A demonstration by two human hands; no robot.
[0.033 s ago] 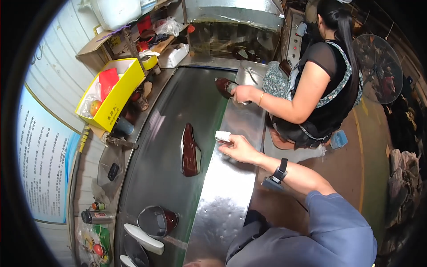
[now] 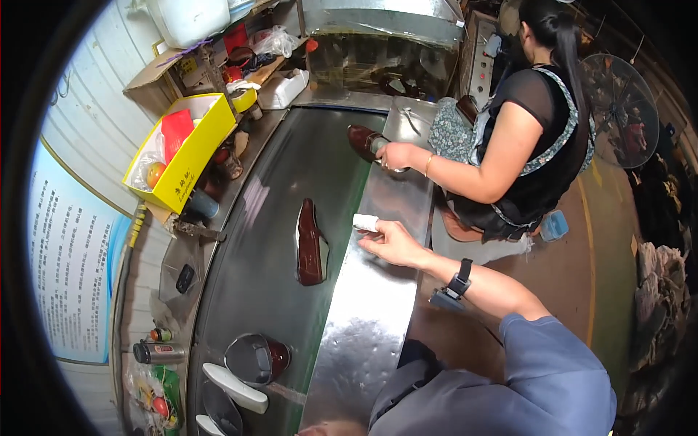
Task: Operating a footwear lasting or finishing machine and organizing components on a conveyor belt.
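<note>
My right hand (image 2: 396, 243) is over the metal ledge, its index finger and thumb forward and a small white cloth (image 2: 366, 222) at the fingertips, seemingly wrapped round them. Left of it, a glossy dark-red shoe (image 2: 310, 251) lies on the dark green belt (image 2: 247, 276), toe toward me, apart from my hand. At the lower edge a strip of skin (image 2: 331, 430) shows, perhaps my left hand; its fingers are hidden. Farther up, a co-worker's hand (image 2: 396, 155) holds another dark-red shoe (image 2: 363, 142) above the belt's right edge.
The shiny metal ledge (image 2: 363, 320) runs along the belt's right side. Nearer, a round clear-sided container (image 2: 251, 360) and a white sole-shaped piece (image 2: 236, 389) stand on the left. A yellow box (image 2: 207, 152) is on the side shelf. The co-worker (image 2: 538, 138) sits at the right.
The shoe on the belt has shifted very slightly away from me. The co-worker's shoe has turned a little, toe tilting up and left. My right hand has hardly moved.
</note>
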